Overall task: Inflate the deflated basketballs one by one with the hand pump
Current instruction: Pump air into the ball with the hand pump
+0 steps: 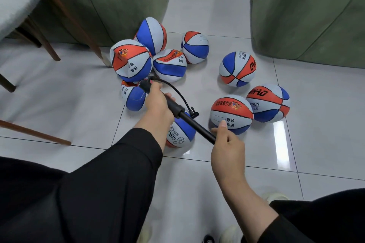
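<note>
1. Your left hand [158,102] grips the slim black hand pump [177,110] barrel; right hand [227,144] grips its handle.
2. Approx three red-white-blue basketballs [237,69] look round on the floor; crumpled ones [169,65] remain.

Green sofas [308,16], wooden chair [17,2], tiled floor [325,124]

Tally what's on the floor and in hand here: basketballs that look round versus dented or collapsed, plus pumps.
Round basketballs: 3
Dented or collapsed basketballs: 5
Basketball partly hidden under the pump, shape unclear: 1
Hand pump: 1
Total: 10
</note>
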### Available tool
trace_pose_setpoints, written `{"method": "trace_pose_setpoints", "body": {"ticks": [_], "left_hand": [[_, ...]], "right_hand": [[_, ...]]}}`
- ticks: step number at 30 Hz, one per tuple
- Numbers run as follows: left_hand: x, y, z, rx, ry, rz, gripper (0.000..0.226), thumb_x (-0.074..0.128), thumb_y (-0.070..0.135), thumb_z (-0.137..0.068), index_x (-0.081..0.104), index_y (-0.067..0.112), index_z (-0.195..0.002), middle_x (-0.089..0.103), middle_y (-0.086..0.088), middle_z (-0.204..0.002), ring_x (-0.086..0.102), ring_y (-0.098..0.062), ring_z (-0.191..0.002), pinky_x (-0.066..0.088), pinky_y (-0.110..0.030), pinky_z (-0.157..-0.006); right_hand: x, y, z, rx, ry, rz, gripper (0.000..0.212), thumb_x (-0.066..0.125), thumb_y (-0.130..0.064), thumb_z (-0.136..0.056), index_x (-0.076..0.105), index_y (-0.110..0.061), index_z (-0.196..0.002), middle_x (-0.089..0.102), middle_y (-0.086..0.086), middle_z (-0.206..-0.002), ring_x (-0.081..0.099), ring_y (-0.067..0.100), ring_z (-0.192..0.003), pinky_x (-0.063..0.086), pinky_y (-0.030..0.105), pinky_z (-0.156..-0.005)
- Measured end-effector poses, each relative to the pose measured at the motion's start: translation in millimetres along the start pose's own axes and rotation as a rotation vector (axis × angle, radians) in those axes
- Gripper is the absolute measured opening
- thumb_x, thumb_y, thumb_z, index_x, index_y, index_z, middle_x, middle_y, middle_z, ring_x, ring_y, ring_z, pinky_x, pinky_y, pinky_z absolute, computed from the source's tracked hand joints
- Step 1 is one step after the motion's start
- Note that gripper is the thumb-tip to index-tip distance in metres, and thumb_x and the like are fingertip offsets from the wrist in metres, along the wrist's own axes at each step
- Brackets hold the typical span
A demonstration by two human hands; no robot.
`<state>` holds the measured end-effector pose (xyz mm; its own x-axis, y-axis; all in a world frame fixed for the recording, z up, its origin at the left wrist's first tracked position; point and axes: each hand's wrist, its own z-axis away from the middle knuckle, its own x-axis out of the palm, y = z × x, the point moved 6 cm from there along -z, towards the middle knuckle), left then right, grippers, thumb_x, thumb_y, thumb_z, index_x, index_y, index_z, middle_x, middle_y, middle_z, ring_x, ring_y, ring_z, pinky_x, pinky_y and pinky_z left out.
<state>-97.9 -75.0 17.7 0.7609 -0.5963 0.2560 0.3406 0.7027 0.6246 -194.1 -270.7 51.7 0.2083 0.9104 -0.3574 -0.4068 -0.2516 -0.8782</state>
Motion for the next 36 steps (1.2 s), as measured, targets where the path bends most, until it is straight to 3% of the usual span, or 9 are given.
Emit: {"method": "trace_pose_setpoints", "body": {"ticks": [3, 6, 11, 15, 18, 22, 30, 33, 36], "left_hand": [[6.7, -18.8, 12.2, -0.026, -0.017, 0.002, 0.015, 0.063, 0.033, -0.09, 0.052, 0.023, -0.091, 0.052, 0.006, -0.055, 0.05, -0.014, -0.049, 0.048, -0.027, -0.062], [8.4, -39.6, 26.5, -0.031, -0.022, 0.018, 0.019, 0.063, 0.032, -0.089, 0.052, 0.019, -0.097, 0.051, 0.005, -0.053, 0.049, -0.014, -0.046, 0.047, -0.027, -0.058], [6.2, -57.7, 48.2, 0.017, 0.009, -0.018, 0.018, 0.059, 0.03, -0.09, 0.054, 0.014, -0.092, 0.051, 0.001, -0.05, 0.047, -0.018, -0.043, 0.044, -0.027, -0.057], [1.2, -59.4, 48.7, -0.034, 0.023, -0.006, 0.023, 0.059, 0.028, -0.092, 0.05, 0.014, -0.076, 0.05, 0.0, -0.048, 0.045, -0.018, -0.041, 0.043, -0.023, -0.051], [6.2, -49.5, 43.5, -0.066, -0.005, 0.003, 0.02, 0.06, 0.027, -0.093, 0.05, 0.013, -0.083, 0.049, 0.0, -0.052, 0.045, -0.015, -0.037, 0.042, -0.018, -0.043], [7.9, -22.2, 26.2, -0.043, -0.003, -0.007, 0.013, 0.063, 0.029, -0.095, 0.056, 0.018, -0.097, 0.052, 0.001, -0.057, 0.048, -0.012, -0.043, 0.046, -0.02, -0.047], [7.8, -8.1, 8.6, -0.046, -0.025, 0.003, 0.016, 0.064, 0.032, -0.092, 0.051, 0.023, -0.088, 0.052, 0.005, -0.056, 0.048, -0.013, -0.047, 0.049, -0.024, -0.057], [13.4, -28.7, 21.1, -0.077, -0.038, 0.018, 0.018, 0.065, 0.034, -0.09, 0.052, 0.022, -0.093, 0.051, 0.006, -0.056, 0.048, -0.013, -0.049, 0.05, -0.023, -0.05], [15.0, -48.2, 32.9, -0.04, -0.022, 0.01, 0.02, 0.062, 0.032, -0.088, 0.054, 0.017, -0.097, 0.052, 0.004, -0.054, 0.049, -0.015, -0.046, 0.048, -0.026, -0.055]], "right_hand": [[0.6, -1.4, -3.4, -0.004, 0.037, -0.011, 0.045, 0.037, -0.045, -0.108, 0.066, -0.027, -0.079, 0.064, -0.013, -0.078, 0.057, 0.008, -0.081, 0.043, 0.031, -0.072], [4.5, -5.4, -7.2, -0.002, 0.052, -0.004, 0.051, 0.036, -0.044, -0.109, 0.068, -0.016, -0.081, 0.062, -0.01, -0.075, 0.053, 0.015, -0.077, 0.042, 0.035, -0.074], [19.5, 1.2, -9.8, 0.031, 0.038, 0.008, 0.053, 0.032, -0.045, -0.109, 0.068, -0.022, -0.078, 0.069, -0.001, -0.076, 0.061, 0.017, -0.078, 0.047, 0.036, -0.072], [23.7, -1.2, -8.8, 0.013, 0.009, 0.046, 0.053, 0.033, -0.046, -0.108, 0.066, -0.02, -0.076, 0.068, -0.001, -0.077, 0.061, 0.022, -0.081, 0.046, 0.037, -0.073], [24.8, -10.4, -8.7, -0.047, -0.033, 0.092, 0.058, 0.034, -0.051, -0.106, 0.066, -0.011, -0.079, 0.067, 0.002, -0.073, 0.06, 0.024, -0.079, 0.049, 0.04, -0.075], [12.3, -11.7, -5.7, -0.041, -0.023, 0.05, 0.056, 0.036, -0.051, -0.106, 0.065, -0.015, -0.074, 0.067, -0.001, -0.073, 0.061, 0.018, -0.077, 0.048, 0.037, -0.073], [2.8, -12.4, -2.0, -0.044, -0.011, 0.06, 0.05, 0.036, -0.05, -0.107, 0.061, -0.021, -0.073, 0.067, -0.005, -0.08, 0.059, 0.008, -0.081, 0.045, 0.033, -0.072], [4.4, -13.4, -6.3, -0.041, 0.016, 0.067, 0.053, 0.034, -0.048, -0.107, 0.066, -0.016, -0.079, 0.066, -0.002, -0.078, 0.059, 0.015, -0.081, 0.048, 0.037, -0.076], [10.3, -11.0, -13.5, -0.018, 0.022, 0.088, 0.054, 0.032, -0.047, -0.108, 0.069, -0.015, -0.084, 0.068, 0.003, -0.081, 0.061, 0.027, -0.085, 0.051, 0.041, -0.08]]}}
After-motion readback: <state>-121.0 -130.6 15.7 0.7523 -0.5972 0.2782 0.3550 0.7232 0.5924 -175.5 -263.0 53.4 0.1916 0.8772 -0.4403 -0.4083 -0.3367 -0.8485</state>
